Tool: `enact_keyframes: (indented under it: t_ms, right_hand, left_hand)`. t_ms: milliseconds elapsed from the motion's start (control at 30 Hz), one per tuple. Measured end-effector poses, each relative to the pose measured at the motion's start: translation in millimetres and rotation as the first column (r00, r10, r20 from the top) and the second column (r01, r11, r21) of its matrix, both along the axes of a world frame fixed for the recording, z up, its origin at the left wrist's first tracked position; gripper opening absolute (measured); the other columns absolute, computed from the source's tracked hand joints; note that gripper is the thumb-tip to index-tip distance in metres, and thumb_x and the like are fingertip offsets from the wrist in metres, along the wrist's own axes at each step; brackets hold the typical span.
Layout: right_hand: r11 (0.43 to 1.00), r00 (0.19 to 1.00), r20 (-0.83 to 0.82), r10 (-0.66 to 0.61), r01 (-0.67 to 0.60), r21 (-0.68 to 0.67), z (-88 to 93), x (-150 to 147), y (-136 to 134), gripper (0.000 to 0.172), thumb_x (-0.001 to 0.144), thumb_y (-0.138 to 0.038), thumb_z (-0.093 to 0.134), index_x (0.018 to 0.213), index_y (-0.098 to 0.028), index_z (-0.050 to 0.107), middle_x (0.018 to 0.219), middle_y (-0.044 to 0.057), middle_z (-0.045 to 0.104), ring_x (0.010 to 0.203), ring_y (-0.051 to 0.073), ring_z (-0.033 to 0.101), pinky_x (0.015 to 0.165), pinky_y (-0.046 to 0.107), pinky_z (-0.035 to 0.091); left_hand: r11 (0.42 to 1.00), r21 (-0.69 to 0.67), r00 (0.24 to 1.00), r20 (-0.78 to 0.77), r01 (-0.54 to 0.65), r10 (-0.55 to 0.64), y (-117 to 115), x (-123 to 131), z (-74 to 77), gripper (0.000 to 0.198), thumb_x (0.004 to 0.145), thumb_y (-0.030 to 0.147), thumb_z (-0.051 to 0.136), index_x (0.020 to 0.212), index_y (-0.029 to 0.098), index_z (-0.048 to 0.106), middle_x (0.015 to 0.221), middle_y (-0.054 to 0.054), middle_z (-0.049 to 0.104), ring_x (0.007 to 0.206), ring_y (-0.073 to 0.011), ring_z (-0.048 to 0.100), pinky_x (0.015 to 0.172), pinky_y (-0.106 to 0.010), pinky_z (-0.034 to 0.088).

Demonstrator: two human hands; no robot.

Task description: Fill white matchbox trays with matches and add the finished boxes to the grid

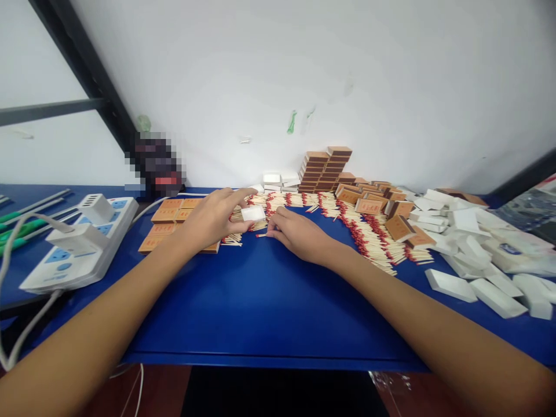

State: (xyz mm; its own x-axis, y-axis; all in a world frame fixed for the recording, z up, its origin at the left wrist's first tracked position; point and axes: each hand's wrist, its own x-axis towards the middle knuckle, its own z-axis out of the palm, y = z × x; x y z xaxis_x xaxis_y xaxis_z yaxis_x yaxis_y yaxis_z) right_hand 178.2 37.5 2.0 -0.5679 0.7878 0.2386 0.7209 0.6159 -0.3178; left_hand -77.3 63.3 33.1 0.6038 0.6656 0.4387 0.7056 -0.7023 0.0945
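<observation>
My left hand (215, 215) holds a small white matchbox tray (253, 213) between thumb and fingers, just above the blue table. Close by on the right, my right hand (295, 231) has its fingers pinched together, and a red-tipped match (261, 235) sticks out from them to the left. Whether more matches sit in that pinch is hidden. Behind both hands lies a long band of loose matches (304, 201). Orange matchboxes (167, 215) stand in rows beside my left hand, partly covered by my forearm.
Matchboxes are stacked (324, 168) against the wall, with more matchboxes (373, 197) heaped to their right. White trays (469, 231) pile up at the far right, near a tissue pack (516, 249). A power strip (93, 249) with plugs and cables occupies the left.
</observation>
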Motion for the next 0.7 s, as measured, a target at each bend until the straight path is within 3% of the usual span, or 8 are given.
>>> enact_keyframes:
  t_ms: [267,433,700]
  right_hand:
    - [0.970,0.994,-0.038,-0.107,0.112,0.216,12.7,10,-9,0.011,0.109,-0.026,0.053,0.105,-0.021,0.062,0.112,0.010,0.062,0.094,0.023,0.061,0.079,0.034,0.046]
    - [0.961,0.993,0.082,-0.088,0.063,0.268,14.2,-6,-13,0.013,0.108,-0.022,0.053,0.105,-0.018,0.064,0.112,0.013,0.063,0.099,0.025,0.061,0.079,0.035,0.047]
    - [0.958,0.992,-0.076,-0.097,0.114,0.265,8.5,0,-5,0.016,0.110,-0.024,0.051,0.109,-0.017,0.065,0.109,0.011,0.065,0.094,0.023,0.063,0.082,0.036,0.047]
  left_hand:
    - [0.995,0.013,0.995,-0.021,0.096,-0.096,-2,7,-11.8,0.067,0.091,0.037,0.080,0.151,0.026,0.053,0.119,-0.011,0.076,0.109,-0.0302,0.071,0.095,-0.041,0.053]
    - [0.977,0.056,0.978,0.034,0.206,-0.208,-7,13,-12.5,0.060,0.095,0.034,0.075,0.151,0.026,0.053,0.120,-0.010,0.077,0.110,-0.0284,0.071,0.095,-0.040,0.054]
    - [0.999,0.031,0.999,-0.033,0.034,-0.033,-2,4,2.0,0.066,0.091,0.036,0.081,0.149,0.023,0.055,0.114,-0.010,0.077,0.102,-0.0306,0.070,0.092,-0.042,0.054]
